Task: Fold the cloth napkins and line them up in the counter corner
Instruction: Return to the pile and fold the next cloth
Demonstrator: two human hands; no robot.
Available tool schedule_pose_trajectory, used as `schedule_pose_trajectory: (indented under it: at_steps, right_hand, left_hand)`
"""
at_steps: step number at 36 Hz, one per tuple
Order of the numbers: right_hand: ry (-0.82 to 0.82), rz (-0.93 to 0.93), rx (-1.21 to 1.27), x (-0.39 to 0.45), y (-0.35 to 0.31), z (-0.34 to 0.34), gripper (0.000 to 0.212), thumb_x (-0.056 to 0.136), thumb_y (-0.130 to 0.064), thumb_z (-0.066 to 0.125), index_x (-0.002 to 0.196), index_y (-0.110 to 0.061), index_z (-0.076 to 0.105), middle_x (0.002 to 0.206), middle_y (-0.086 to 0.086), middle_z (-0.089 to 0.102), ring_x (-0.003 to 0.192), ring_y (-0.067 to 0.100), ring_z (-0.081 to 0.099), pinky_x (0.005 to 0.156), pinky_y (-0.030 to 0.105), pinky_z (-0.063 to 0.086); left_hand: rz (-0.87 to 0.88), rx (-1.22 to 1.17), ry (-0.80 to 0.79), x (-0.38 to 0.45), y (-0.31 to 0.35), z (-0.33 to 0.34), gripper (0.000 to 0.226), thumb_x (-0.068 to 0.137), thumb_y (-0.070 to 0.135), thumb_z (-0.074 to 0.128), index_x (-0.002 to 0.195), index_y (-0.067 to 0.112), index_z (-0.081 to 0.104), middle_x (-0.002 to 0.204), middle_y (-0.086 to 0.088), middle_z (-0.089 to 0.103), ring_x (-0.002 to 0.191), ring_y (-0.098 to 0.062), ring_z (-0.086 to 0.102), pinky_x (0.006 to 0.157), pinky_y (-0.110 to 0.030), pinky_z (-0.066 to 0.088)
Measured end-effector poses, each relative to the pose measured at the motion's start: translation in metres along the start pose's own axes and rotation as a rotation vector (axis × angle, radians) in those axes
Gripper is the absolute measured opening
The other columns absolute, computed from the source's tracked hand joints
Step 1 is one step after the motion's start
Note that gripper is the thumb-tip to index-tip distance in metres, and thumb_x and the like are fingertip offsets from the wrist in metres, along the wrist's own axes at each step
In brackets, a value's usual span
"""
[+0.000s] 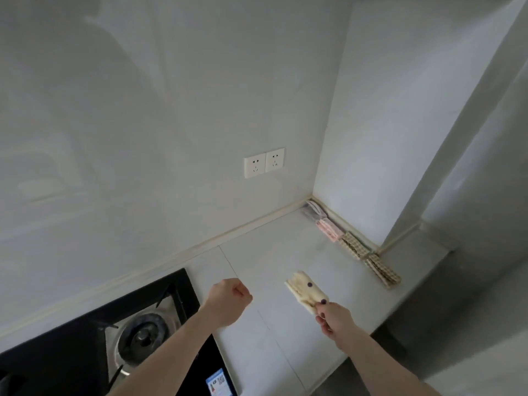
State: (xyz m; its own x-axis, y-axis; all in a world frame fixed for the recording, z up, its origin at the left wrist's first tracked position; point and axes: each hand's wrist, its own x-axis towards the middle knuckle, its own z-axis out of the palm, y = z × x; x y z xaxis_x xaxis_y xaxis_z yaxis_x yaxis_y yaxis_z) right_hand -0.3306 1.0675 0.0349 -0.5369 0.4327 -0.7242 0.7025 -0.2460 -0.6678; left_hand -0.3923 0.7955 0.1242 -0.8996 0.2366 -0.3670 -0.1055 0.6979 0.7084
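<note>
Both arms reach out from the bottom edge, over the white counter [257, 352]. I use the black stove [120, 332] as my landmark. It sits at the far left of the counter, with one round burner [143, 334] in it and a blue sticker [218, 384] at its near right corner.

My left hand [228, 297] hangs just right of the stove, above the counter. Its fingers are curled into a fist and I see nothing in it.

Further right of the stove, my right hand [333, 320] pinches the near end of one folded cream napkin [307, 290] with dark dots. The napkin's far end points away from me, toward the corner. I cannot tell if it touches the counter or hangs just above it.

Far right of the stove, four folded napkins lie in a row along the right wall: one grey napkin [313, 214] deep in the corner, then one pink napkin [330, 230], then a first checked napkin [354, 245] and a second checked napkin [383, 270]. Each one touches the next.

Up on the back wall, right of the stove, I count two white sockets [264, 162] side by side.
</note>
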Motion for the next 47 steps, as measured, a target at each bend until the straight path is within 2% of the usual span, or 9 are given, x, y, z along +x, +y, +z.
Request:
schedule_pose_trajectory:
  at_steps: [5, 14, 20, 28, 33, 41, 43, 45, 47]
  right_hand:
    - [0.051, 0.08, 0.057, 0.053, -0.025, -0.008, 0.017, 0.095, -0.007, 0.062, 0.109, 0.002, 0.061, 0.084, 0.013, 0.066, 0.065, 0.014, 0.062, 0.04, 0.02, 0.047]
    - [0.058, 0.104, 0.098, 0.136, -0.07, -0.017, 0.012, 0.095, -0.001, 0.06, 0.107, 0.002, 0.059, 0.071, 0.014, 0.063, 0.058, 0.019, 0.061, 0.031, 0.019, 0.045]
    - [0.088, 0.119, 0.051, 0.189, -0.082, -0.02, 0.018, 0.096, -0.017, 0.065, 0.09, -0.001, 0.059, 0.063, 0.011, 0.059, 0.023, 0.011, 0.047, 0.029, 0.016, 0.039]
    - [0.036, 0.146, 0.054, 0.227, -0.11, -0.011, 0.011, 0.095, -0.011, 0.064, 0.103, -0.008, 0.058, 0.066, 0.009, 0.058, 0.051, 0.017, 0.051, 0.031, 0.017, 0.042]
    - [-0.042, 0.126, 0.046, 0.243, -0.142, 0.001, 0.006, 0.099, -0.007, 0.055, 0.1, -0.012, 0.057, 0.067, 0.006, 0.057, 0.048, 0.015, 0.048, 0.032, 0.015, 0.039]
    - [-0.17, 0.101, 0.096, 0.269, -0.181, 0.021, 0.023, 0.103, -0.006, 0.047, 0.123, -0.015, 0.052, 0.084, 0.011, 0.059, 0.07, 0.021, 0.057, 0.037, 0.024, 0.052]
    - [-0.189, 0.099, 0.105, 0.265, -0.187, 0.026, 0.021, 0.104, -0.005, 0.046, 0.122, -0.016, 0.05, 0.084, 0.011, 0.059, 0.071, 0.021, 0.058, 0.051, 0.028, 0.058]
    - [-0.195, 0.102, 0.067, 0.266, -0.189, 0.029, 0.018, 0.105, -0.009, 0.042, 0.119, -0.017, 0.049, 0.077, 0.01, 0.062, 0.066, 0.02, 0.06, 0.073, 0.033, 0.056]
    - [-0.214, 0.131, 0.027, 0.27, -0.189, 0.032, 0.015, 0.107, -0.017, 0.038, 0.113, -0.019, 0.051, 0.055, 0.005, 0.063, 0.052, 0.015, 0.063, 0.069, 0.03, 0.054]
  left_hand:
    - [-0.045, -0.001, 0.014, 0.026, 0.003, 0.009, 0.008, 0.089, 0.027, 0.065, 0.086, 0.026, 0.072, 0.094, 0.009, 0.072, 0.085, -0.013, 0.069, 0.08, -0.029, 0.059]
    - [-0.138, -0.008, 0.092, 0.064, 0.024, 0.022, 0.008, 0.088, 0.026, 0.066, 0.083, 0.028, 0.071, 0.09, 0.01, 0.07, 0.081, -0.011, 0.068, 0.068, -0.022, 0.055]
    - [-0.168, -0.035, 0.14, 0.082, 0.037, 0.033, 0.005, 0.09, 0.025, 0.067, 0.088, 0.024, 0.071, 0.088, 0.01, 0.071, 0.081, -0.007, 0.066, 0.06, -0.013, 0.044]
    - [-0.21, -0.035, 0.183, 0.1, 0.048, 0.04, 0.005, 0.089, 0.027, 0.068, 0.085, 0.029, 0.07, 0.09, 0.012, 0.07, 0.084, -0.007, 0.066, 0.066, -0.016, 0.049]
    - [-0.245, -0.041, 0.214, 0.106, 0.055, 0.039, 0.002, 0.089, 0.028, 0.069, 0.088, 0.029, 0.07, 0.092, 0.012, 0.069, 0.082, -0.007, 0.065, 0.059, -0.012, 0.044]
    - [-0.28, -0.079, 0.245, 0.113, 0.057, 0.04, 0.002, 0.089, 0.029, 0.069, 0.088, 0.028, 0.07, 0.092, 0.009, 0.07, 0.079, -0.012, 0.068, 0.063, -0.018, 0.053]
    - [-0.292, -0.094, 0.255, 0.114, 0.056, 0.041, 0.003, 0.089, 0.029, 0.069, 0.087, 0.028, 0.071, 0.091, 0.009, 0.07, 0.079, -0.013, 0.069, 0.067, -0.022, 0.056]
    - [-0.309, -0.121, 0.271, 0.113, 0.054, 0.042, 0.003, 0.088, 0.029, 0.07, 0.086, 0.027, 0.071, 0.089, 0.008, 0.071, 0.078, -0.014, 0.069, 0.069, -0.025, 0.056]
    - [-0.325, -0.133, 0.283, 0.113, 0.052, 0.043, 0.003, 0.088, 0.029, 0.071, 0.085, 0.028, 0.071, 0.088, 0.007, 0.072, 0.078, -0.015, 0.07, 0.071, -0.026, 0.056]
